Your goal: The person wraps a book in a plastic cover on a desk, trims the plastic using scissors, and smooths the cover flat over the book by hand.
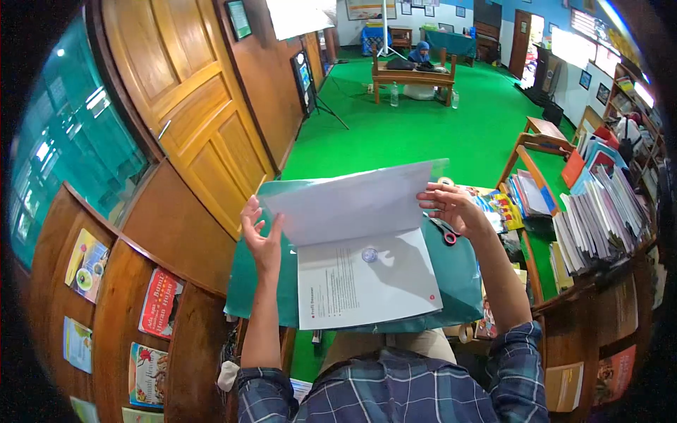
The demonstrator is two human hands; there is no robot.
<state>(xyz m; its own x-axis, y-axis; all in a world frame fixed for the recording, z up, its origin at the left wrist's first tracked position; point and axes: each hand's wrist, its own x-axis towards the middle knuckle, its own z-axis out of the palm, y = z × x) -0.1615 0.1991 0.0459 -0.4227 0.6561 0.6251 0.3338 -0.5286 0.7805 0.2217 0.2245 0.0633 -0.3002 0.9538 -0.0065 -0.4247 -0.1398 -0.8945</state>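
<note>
One booklet (367, 285) lies open on a teal surface (462, 282) in the head view, its lower page printed and marked with a small round emblem (370, 255). Above that page, a sheet (352, 204) of the booklet is raised at a tilt. At the booklet's upper left is the left hand (262, 236), thumb and fingers spread wide by the sheet's left edge; whether they touch it, I cannot tell. At the booklet's upper right, the right hand (451, 208) holds the sheet's right edge. Just right of the booklet, below that hand, lie scissors (443, 229). Farther right of it stands a row of bound papers (599, 222). Left of the booklet is a wooden door (180, 92); well beyond it, a person (419, 53) is behind a wooden table (395, 76).
</note>
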